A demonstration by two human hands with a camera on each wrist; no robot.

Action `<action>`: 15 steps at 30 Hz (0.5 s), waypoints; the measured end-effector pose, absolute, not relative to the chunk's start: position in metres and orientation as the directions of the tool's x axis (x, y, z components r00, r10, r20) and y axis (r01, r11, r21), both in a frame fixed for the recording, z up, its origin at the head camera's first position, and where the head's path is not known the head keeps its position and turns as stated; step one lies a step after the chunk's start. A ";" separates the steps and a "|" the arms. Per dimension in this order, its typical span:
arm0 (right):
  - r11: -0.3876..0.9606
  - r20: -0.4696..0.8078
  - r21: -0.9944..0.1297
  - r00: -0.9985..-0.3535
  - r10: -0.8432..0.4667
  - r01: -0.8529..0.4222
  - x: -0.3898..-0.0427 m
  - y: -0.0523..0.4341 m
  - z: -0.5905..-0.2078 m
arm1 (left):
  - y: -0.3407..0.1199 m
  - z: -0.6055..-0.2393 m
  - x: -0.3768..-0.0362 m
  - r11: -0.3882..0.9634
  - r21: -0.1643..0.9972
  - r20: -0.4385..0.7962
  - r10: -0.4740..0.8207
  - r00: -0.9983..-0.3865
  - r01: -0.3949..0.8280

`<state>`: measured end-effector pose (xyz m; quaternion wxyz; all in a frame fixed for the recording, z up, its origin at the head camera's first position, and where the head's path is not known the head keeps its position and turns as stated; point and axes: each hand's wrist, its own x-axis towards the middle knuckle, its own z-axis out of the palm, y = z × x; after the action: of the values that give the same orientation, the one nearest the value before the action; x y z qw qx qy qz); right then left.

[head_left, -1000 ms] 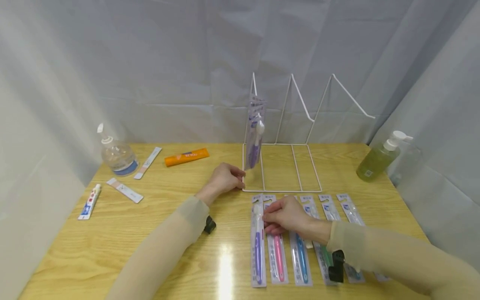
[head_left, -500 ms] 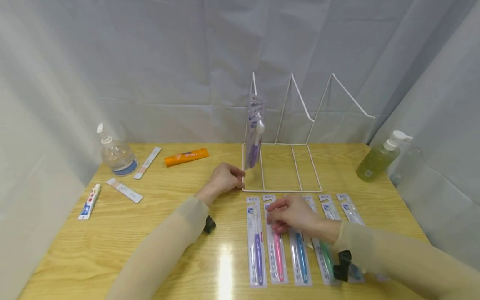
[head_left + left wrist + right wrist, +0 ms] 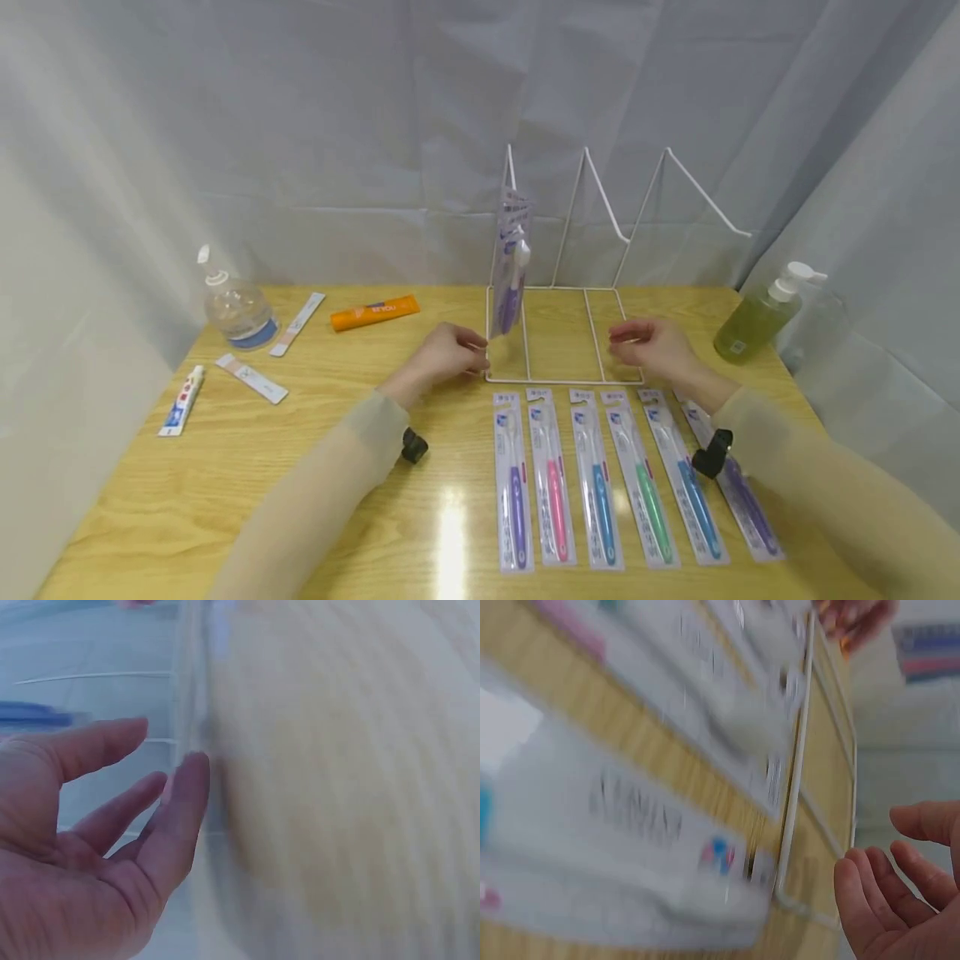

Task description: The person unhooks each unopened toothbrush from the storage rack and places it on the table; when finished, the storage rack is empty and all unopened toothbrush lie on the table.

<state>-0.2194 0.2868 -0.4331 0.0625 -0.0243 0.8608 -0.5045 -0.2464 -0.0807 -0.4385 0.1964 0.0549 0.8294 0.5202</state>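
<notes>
A white wire rack (image 3: pixel 589 333) stands at the back of the table, with packaged purple toothbrushes (image 3: pixel 512 283) hanging from its left prong. At its front left corner is my left hand (image 3: pixel 446 354), thumb and fingers apart in the left wrist view; whether it touches the wire is unclear. My right hand (image 3: pixel 660 354) hovers by the rack's right side, fingers loosely bent and holding nothing. In front lies a row of packaged toothbrushes: purple (image 3: pixel 515 483), pink (image 3: pixel 553 483), blue (image 3: pixel 600 492), green (image 3: pixel 647 492), another blue (image 3: pixel 693 492) and, partly under my right wrist, another purple (image 3: pixel 750 508).
To the left are a clear pump bottle (image 3: pixel 238 312), an orange tube (image 3: pixel 375 313), a small toothpaste tube (image 3: pixel 182 402) and two flat white sachets (image 3: pixel 251 379). A green pump bottle (image 3: pixel 757 321) stands at the right. Grey cloth (image 3: pixel 360 167) hangs behind the table.
My right hand has left the row of toothbrushes and moved up and right to the rack's right side. The leftmost purple toothbrush shifted slightly left earlier. My left hand stays almost in place.
</notes>
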 end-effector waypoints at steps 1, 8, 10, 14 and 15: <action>0.508 -0.077 -0.861 -0.994 -0.081 0.026 -0.224 0.294 -0.434 | -0.083 -0.434 -0.245 0.432 0.895 -0.255 0.301 -0.919 -0.107; 0.591 -0.106 -0.799 -0.993 0.051 0.115 -0.240 0.325 -0.439 | -0.082 -0.390 -0.230 0.281 0.948 0.102 0.174 -0.979 0.148; 0.594 -0.128 -0.793 -0.990 0.053 0.134 -0.243 0.327 -0.440 | -0.076 -0.380 -0.226 0.233 0.940 0.220 0.136 -0.966 0.247; 0.610 -0.186 -0.774 -0.982 0.033 0.168 -0.246 0.325 -0.442 | -0.062 -0.367 -0.219 0.180 0.905 0.373 0.100 -0.922 0.386; 0.611 -0.203 -0.772 -0.979 0.025 0.175 -0.246 0.324 -0.442 | -0.059 -0.366 -0.218 0.167 0.901 0.389 0.098 -0.916 0.400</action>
<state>-0.2464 0.3244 -0.4420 0.0858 0.0562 0.8935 -0.4373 -0.2182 -0.0593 -0.3659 -0.1211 0.1651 0.7541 0.6240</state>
